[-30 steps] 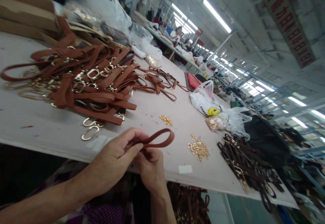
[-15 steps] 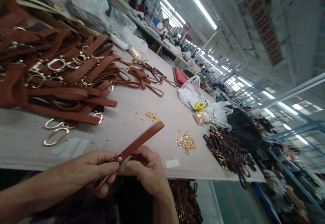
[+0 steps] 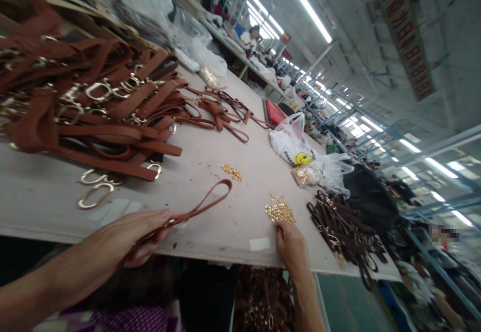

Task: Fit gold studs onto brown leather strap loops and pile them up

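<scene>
My left hand (image 3: 141, 234) is closed on a narrow brown strap (image 3: 210, 204), whose looped end sticks out to the right over the table edge. My right hand (image 3: 291, 241) reaches to the near edge of a pile of small gold metal pieces (image 3: 281, 210); its fingertips point down at the pile, and whether they pinch a piece is hidden. Farther back lies a smaller gold pile (image 3: 231, 172). A large heap of brown straps with gold clasps (image 3: 112, 96) covers the table's left side.
Dark brown straps (image 3: 341, 231) lie at the right of the table (image 3: 210, 241). Behind them are a black bag (image 3: 370, 196) and white plastic bags (image 3: 291, 141). More straps (image 3: 263, 297) hang below the table edge. A person (image 3: 251, 37) sits far back.
My right hand has left the strap and moved right to the larger gold pile. The strap's loop now shows open from the side, still in my left hand. The view has shifted slightly.
</scene>
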### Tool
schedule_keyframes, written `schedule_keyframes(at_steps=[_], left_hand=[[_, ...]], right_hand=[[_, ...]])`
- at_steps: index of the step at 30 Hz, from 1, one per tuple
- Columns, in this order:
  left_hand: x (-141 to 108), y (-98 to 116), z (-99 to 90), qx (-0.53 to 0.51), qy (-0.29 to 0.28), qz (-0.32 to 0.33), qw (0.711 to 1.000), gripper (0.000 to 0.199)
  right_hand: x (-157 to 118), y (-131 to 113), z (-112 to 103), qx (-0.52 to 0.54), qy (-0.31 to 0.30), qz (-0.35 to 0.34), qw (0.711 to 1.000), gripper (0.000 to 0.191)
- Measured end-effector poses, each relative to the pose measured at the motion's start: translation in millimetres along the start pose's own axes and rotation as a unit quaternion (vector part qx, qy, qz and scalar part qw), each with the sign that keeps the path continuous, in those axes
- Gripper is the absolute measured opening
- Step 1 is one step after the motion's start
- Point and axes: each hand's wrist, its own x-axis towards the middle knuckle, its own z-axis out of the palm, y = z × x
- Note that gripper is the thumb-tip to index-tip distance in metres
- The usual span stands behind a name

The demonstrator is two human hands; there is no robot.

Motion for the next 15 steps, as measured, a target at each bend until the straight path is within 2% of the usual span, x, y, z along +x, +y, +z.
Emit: schedule_keyframes(at_steps=[3,5,8,10,12,15], left_hand=[[-5.9,4.5,4.6,-0.024,-0.064,-0.027,0.997,0.034],[-8.1,6.0,7.1,-0.043,-0.085,-0.041,0.995,0.038],[-8.6,5.2,10.1,-0.048,-0.088,-0.041,0.994,0.041],[-8.9,5.2,12.7,-0.027,-0.08,-0.032,0.996,0.038],[-10.1,6.6,16.1,0.005,-0.063,-0.014,0.998,0.031],[-12.3,8.8,21.2,0.046,-0.045,0.017,0.998,0.027]], right_hand=[[3.7,2.9,1.5,-0.015,-0.015,-0.027,0.999,0.03],[6.8,8.6,4.2,-0.018,-0.014,-0.036,0.999,0.03],[10.9,17.1,8.6,-0.022,-0.008,-0.043,0.999,0.03],[10.4,14.6,8.3,-0.009,0.0,-0.024,1.0,0.028],[5.3,-1.3,4.8,0.051,0.017,0.018,0.998,0.025],[-8.9,-52.9,-1.6,0.236,0.05,0.053,0.969,0.027]])
